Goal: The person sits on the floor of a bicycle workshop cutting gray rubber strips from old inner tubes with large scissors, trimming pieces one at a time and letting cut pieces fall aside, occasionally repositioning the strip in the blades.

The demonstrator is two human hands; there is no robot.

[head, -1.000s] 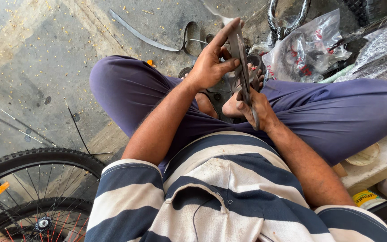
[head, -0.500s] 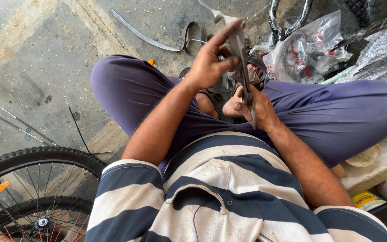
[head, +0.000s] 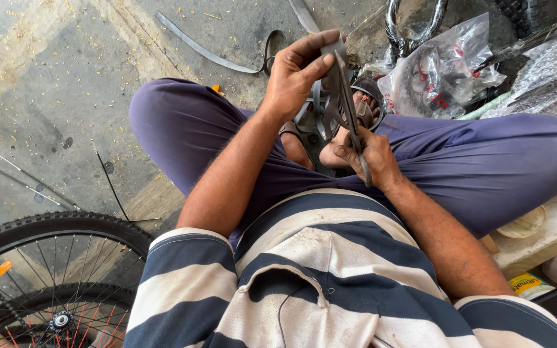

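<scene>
1. Hands first: the left hand (head: 294,77) pinches the upper end of a flat dark metal strip (head: 346,106) between thumb and fingertips, and the right hand (head: 369,158) is closed around its lower end, thumb pressed on the face.
2. Strip position: it hangs above the person's crossed legs, in front of a sandalled foot (head: 362,109), held clear of the floor.
3. Long axis: it runs near lengthwise away from the body, the far end tipped slightly to the left and the near end pointing back toward the striped shirt (head: 311,277).
4. Count: one strip held, two hands on it.
5. Around: one bicycle wheel (head: 46,277) with spokes at lower left, one thin curved band (head: 207,51) lying on the concrete floor (head: 46,96), and one clear plastic bag (head: 439,71) of parts to the right.
</scene>
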